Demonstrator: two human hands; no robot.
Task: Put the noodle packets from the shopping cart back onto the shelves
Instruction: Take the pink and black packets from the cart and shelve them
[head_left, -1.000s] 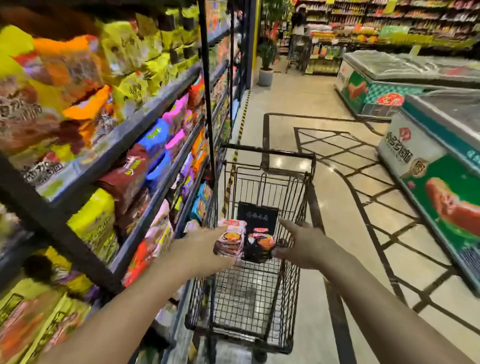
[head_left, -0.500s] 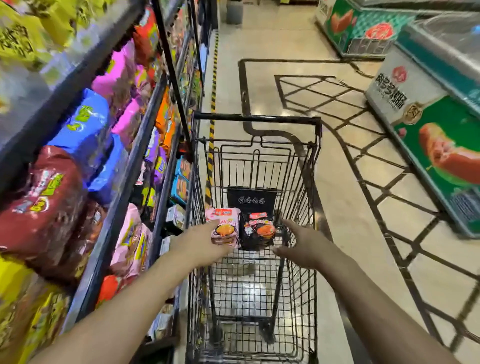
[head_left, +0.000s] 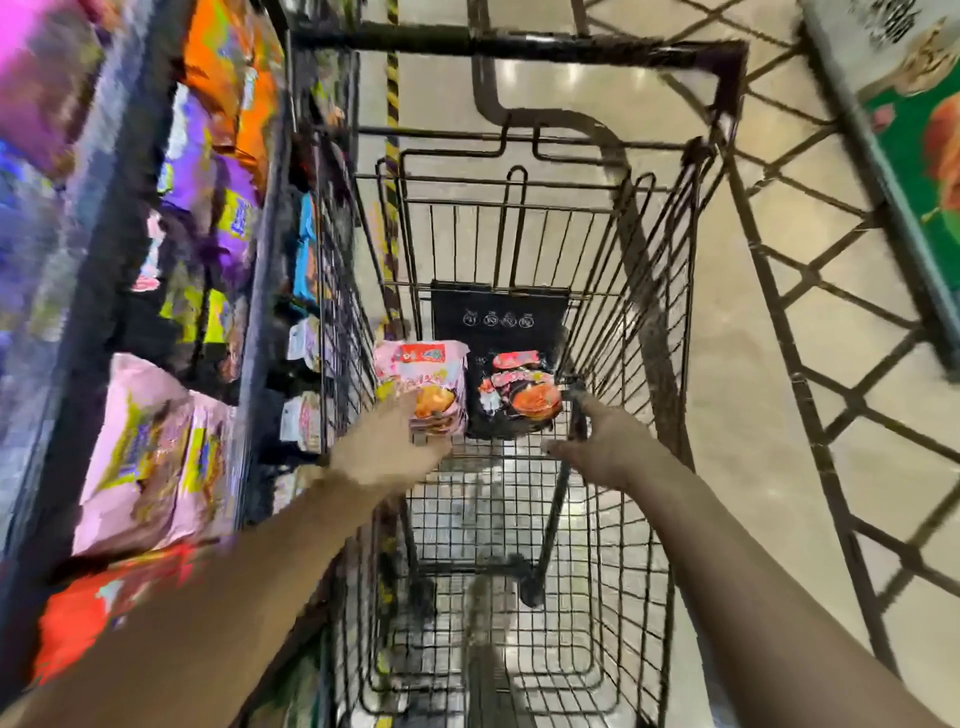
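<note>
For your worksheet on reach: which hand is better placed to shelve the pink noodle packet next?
Left. The left hand already touches the pink noodle packet and is on the side of the shelves. The right hand is by the black packet, farther from them.
</note>
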